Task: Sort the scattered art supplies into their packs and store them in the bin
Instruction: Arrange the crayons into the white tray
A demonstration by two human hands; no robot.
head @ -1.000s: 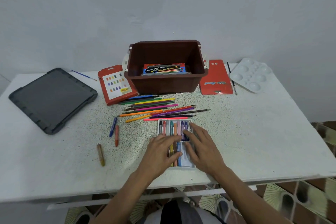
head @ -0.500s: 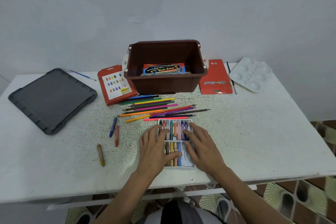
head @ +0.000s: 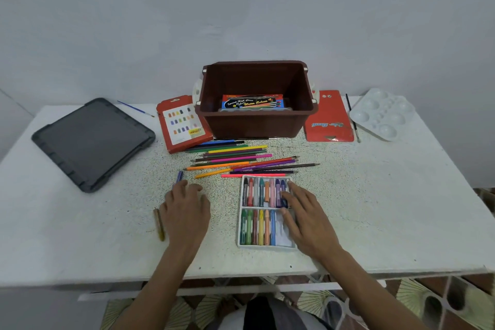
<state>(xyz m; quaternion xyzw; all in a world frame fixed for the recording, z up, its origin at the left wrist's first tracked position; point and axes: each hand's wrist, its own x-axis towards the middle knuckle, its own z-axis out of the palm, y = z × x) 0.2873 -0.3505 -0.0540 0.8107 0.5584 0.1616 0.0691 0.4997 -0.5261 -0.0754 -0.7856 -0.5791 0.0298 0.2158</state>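
A white crayon tray (head: 267, 247) lies near the table's front edge, with two rows of crayons and a bare slot at its lower right. My right hand (head: 305, 214) rests flat on the tray's right side, fingers spread. My left hand (head: 184, 211) lies palm down to the left of the tray, its fingertips at a loose blue crayon (head: 179, 176). An olive crayon (head: 159, 224) lies just left of that hand. Loose coloured pencils (head: 241, 161) are spread behind the tray. The brown bin (head: 254, 123) stands behind them with a watercolour box (head: 251, 103) inside.
An orange crayon pack (head: 182, 123) lies left of the bin and a red pencil pack (head: 328, 120) right of it. A white palette (head: 383, 112) and a brush (head: 352, 118) are at the far right. A dark lid (head: 91, 142) and a blue brush (head: 135, 108) are at the left.
My left hand has left the tray and moved left, onto the spot where the loose blue and red crayons lay. The red crayon is now hidden. My right hand stays on the tray.
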